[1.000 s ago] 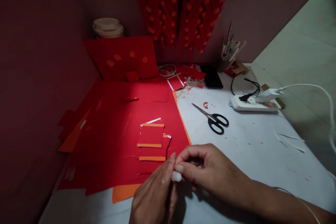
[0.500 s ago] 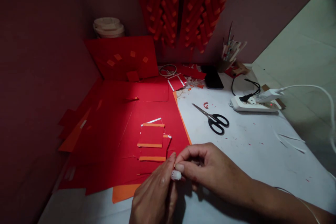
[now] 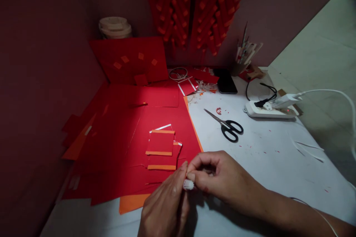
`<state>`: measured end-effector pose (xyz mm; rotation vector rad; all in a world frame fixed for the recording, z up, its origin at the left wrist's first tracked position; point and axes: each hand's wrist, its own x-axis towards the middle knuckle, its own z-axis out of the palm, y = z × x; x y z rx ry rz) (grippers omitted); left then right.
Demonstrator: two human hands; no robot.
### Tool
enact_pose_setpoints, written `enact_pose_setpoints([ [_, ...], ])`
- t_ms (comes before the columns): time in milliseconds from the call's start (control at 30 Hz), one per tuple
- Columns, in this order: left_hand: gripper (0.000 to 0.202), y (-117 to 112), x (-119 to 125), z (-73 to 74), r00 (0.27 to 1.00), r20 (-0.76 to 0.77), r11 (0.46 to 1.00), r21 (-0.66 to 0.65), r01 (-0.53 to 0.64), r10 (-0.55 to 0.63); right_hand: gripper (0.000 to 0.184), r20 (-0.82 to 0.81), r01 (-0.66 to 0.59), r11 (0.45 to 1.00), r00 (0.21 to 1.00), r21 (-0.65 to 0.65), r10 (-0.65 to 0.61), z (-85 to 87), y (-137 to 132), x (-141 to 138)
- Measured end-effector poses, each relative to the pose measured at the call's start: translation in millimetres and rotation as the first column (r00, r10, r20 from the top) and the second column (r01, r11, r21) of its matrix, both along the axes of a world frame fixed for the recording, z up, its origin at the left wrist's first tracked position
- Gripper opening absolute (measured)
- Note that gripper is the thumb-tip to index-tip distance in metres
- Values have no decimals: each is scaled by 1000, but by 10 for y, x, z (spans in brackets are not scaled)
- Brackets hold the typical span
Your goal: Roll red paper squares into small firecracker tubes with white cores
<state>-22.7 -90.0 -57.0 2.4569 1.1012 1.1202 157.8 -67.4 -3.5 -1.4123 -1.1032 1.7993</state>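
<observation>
My left hand (image 3: 166, 203) is closed at the lower middle, seen from its back. From between it and my right hand (image 3: 219, 177) a small white ribbed plastic end piece (image 3: 188, 184) sticks out; the rest of that object is hidden by my fingers. The thumb and forefinger of my right hand pinch together right beside the white piece, touching the left fingertips; what they pinch is too small to make out. Just beyond the hands lie red paper pieces with orange strips (image 3: 160, 143), stacked on a large red sheet (image 3: 111, 155).
Black-handled scissors (image 3: 228, 127) lie on the white table (image 3: 267, 174). A power strip (image 3: 254, 110) with plugged cables, a black phone (image 3: 226, 83) and a pen holder (image 3: 239, 67) stand farther back. Red decorations (image 3: 172, 7) hang above, near paper scraps (image 3: 205, 86).
Both hands have shifted very slightly to the right with the white piece, and the whole view has moved a little. The grip looks the same.
</observation>
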Motion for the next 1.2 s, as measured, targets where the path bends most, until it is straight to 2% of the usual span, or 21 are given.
enact_pose_setpoints([
  [233, 56, -48, -28, -15, 999, 6, 998, -62, -33, 34, 4, -39, 19, 1000, 999, -12, -19, -1, 8, -21],
  [367, 62, -97, 5, 4, 996, 64, 984, -172, -53, 65, 4, -82, 17, 1000, 996, -25, -19, -8, 1, -23],
  [500, 56, -119, 63, 44, 961, 200, 938, -326, -116, 189, 6, -115, 22, 1000, 993, -18, -24, -12, -5, -31],
  [567, 51, -110, 70, 67, 954, 228, 917, -386, -97, 197, 6, -122, 25, 1000, 992, -16, -27, -10, -5, -36],
  [667, 48, -98, 58, 78, 951, 238, 902, -425, -80, 196, 8, -125, 26, 999, 992, -24, -29, -5, -10, -39],
  [800, 39, -108, 47, 62, 922, 272, 871, -477, -119, 275, 9, -110, 40, 999, 993, -20, -42, -14, -32, -40],
  [1000, 29, -79, 29, 145, 938, 220, 785, -614, -82, 269, 8, -122, 55, 998, 991, 1, -54, -28, -43, -63],
  [1200, 25, -56, 32, 223, 885, 269, 712, -696, -95, 381, 5, -33, 35, 997, 999, 72, -33, -22, -42, -72],
])
